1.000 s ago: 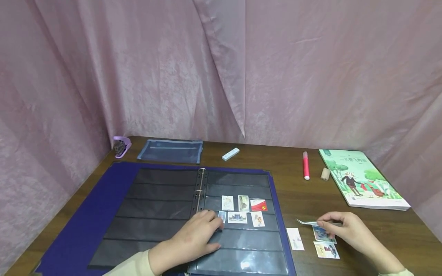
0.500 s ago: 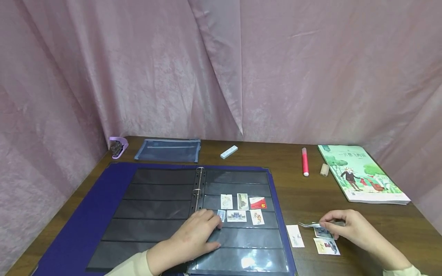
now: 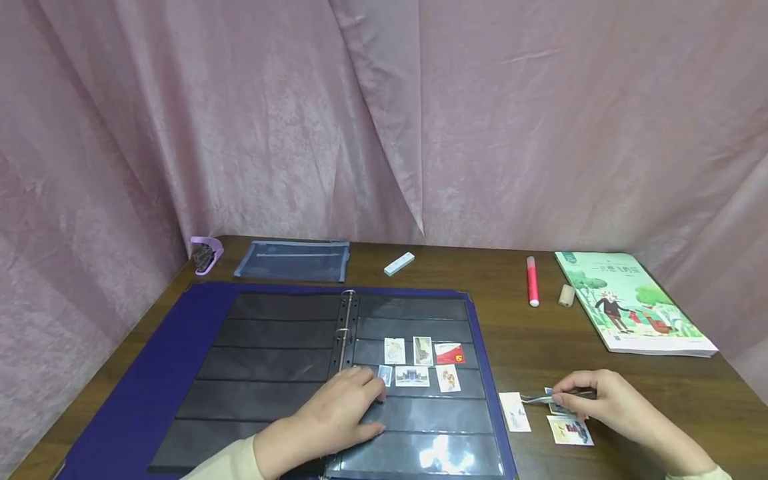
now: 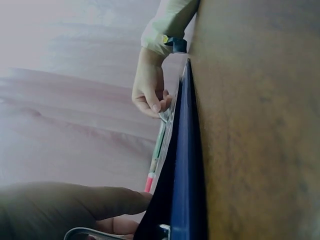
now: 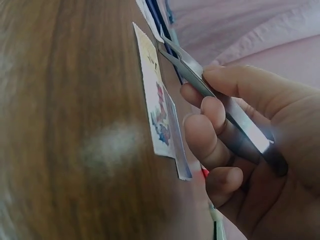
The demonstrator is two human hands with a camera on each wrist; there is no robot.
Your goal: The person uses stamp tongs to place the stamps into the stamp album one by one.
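My right hand [image 3: 612, 403] pinches metal tweezers [image 5: 240, 120] between thumb and fingers. In the head view the tweezers' tips are at the right edge of a pale stamp [image 3: 513, 413]; whether they grip it cannot be told. Below the right hand lie a colourful stamp [image 3: 570, 432] and another stamp, partly hidden by the fingers. My left hand [image 3: 339, 408] rests, fingers relaxed, on the right page of an open blue stamp album [image 3: 135, 373]. Several stamps [image 3: 412, 377] sit in two strips of that dark page; the left fingertips are beside the leftmost lower one.
Behind the album lie a purple-edged stapler-like object [image 3: 207, 255], a blue zip pouch [image 3: 292, 261] and a small white box [image 3: 399, 264]. A pink marker [image 3: 532, 282], a beige eraser-like piece [image 3: 567, 295] and a green book [image 3: 633, 303] lie at the right. Pink curtain hangs behind.
The tweezers' tips have come down to the pale stamp's edge, from just above and to its right. The left hand has stayed on the page.
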